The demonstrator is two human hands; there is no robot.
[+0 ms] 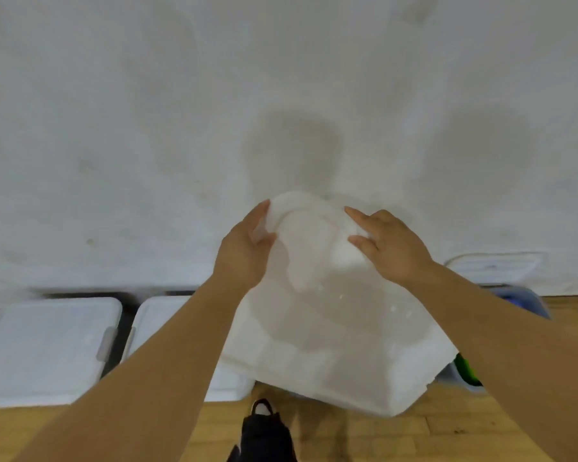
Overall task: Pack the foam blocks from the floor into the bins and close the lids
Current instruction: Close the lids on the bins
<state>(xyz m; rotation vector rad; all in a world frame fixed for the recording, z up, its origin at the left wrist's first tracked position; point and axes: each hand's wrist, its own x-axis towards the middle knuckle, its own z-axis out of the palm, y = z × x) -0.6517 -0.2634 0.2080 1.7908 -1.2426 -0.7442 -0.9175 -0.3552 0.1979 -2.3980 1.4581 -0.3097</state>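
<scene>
Large white foam block (317, 321): held off the floor, tilted, over the grey-blue bin (528, 301) at the right. Left hand (244, 248) grips its upper left edge, thumb on the face. Right hand (391, 248) clasps the upper right corner, fingers curled over it. Green item (466, 371) lies inside that bin. Two lidded bins (47, 345) stand at the left along the wall.

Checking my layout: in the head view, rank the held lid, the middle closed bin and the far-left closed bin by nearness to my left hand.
1. Lid: gripped by the left hand, centre.
2. Middle closed bin: below-left.
3. Far-left closed bin: left edge.
</scene>
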